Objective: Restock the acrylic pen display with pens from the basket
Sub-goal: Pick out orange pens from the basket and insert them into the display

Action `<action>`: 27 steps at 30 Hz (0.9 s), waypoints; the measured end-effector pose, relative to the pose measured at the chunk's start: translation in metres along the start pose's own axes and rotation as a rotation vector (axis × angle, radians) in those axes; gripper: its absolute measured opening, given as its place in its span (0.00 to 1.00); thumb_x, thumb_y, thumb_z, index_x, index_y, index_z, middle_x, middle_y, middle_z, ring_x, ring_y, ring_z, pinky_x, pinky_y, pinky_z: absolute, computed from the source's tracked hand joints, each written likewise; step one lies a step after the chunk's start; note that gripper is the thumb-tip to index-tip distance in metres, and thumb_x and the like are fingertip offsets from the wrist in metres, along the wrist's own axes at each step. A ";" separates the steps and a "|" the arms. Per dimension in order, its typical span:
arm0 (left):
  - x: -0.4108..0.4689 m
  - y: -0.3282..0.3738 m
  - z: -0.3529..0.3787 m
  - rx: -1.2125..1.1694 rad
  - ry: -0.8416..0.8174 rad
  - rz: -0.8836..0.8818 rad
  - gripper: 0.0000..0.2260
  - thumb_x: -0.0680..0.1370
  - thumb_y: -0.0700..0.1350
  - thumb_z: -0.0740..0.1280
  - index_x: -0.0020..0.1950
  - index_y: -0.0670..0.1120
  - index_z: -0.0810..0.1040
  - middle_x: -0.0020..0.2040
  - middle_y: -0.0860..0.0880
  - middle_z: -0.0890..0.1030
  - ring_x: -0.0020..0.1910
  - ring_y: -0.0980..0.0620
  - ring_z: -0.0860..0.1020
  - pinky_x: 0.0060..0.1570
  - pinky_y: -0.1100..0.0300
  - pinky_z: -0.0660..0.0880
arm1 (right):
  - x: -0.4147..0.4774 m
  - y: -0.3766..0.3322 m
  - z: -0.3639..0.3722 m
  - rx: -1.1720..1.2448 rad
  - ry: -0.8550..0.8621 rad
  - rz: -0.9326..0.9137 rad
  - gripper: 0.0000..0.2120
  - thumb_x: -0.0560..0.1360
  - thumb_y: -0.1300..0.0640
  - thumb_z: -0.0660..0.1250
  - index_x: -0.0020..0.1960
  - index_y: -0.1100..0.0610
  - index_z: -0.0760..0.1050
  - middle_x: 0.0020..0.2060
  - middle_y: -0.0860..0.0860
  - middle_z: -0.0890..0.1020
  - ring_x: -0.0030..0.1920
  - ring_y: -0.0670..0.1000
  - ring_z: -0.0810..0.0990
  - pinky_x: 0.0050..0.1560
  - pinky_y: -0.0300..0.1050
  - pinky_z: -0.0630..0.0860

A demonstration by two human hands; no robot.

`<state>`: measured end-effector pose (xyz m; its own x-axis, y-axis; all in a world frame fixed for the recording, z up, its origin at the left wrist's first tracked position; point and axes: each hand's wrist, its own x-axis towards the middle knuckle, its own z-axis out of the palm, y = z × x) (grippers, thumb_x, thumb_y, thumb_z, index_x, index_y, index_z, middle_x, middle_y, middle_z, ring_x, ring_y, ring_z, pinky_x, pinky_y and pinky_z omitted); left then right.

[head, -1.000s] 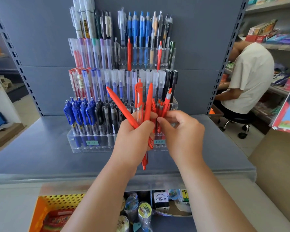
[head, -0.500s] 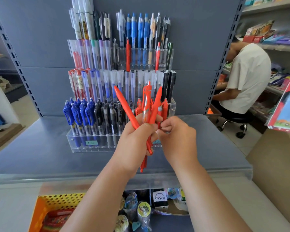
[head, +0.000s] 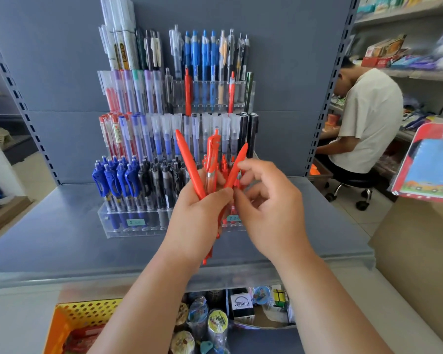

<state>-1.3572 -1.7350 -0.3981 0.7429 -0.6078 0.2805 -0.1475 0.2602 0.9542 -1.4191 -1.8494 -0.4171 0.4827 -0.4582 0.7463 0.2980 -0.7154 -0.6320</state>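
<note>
Left hand: bare, no glove, ring or watch visible. Right hand: bare, likewise unadorned. Both forearms: uncovered from wrist to lower frame edge, no sleeve or cuff in view. Fingernails short, unpainted where visible.

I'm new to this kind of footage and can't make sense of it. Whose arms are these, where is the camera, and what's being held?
There is no machine here. The camera sits on a person's head and looks forward and down, so the two bare arms coming up from the bottom edge are the wearer's own. The left hand grips a bunch of red pens, fanned out above the fist. The right hand reaches in beside it, its fingers half open and closing on the rightmost pen of the bunch. Behind the hands, a tiered acrylic pen display stands on a grey shelf, filled with blue, black, red and clear pens. At the bottom left is the corner of an orange basket. Another person sits at the right.
</note>
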 end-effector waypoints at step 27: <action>0.000 -0.010 0.007 -0.028 0.126 -0.073 0.14 0.80 0.34 0.60 0.41 0.46 0.80 0.31 0.47 0.74 0.27 0.51 0.69 0.25 0.62 0.66 | -0.003 0.019 -0.010 -0.211 0.059 0.058 0.04 0.75 0.54 0.73 0.50 0.49 0.82 0.36 0.42 0.78 0.37 0.46 0.78 0.38 0.45 0.76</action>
<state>-1.3602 -1.7434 -0.4073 0.8274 -0.5274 0.1932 -0.0727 0.2404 0.9679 -1.4235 -1.8667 -0.4291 0.4428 -0.5272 0.7253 0.0893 -0.7789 -0.6207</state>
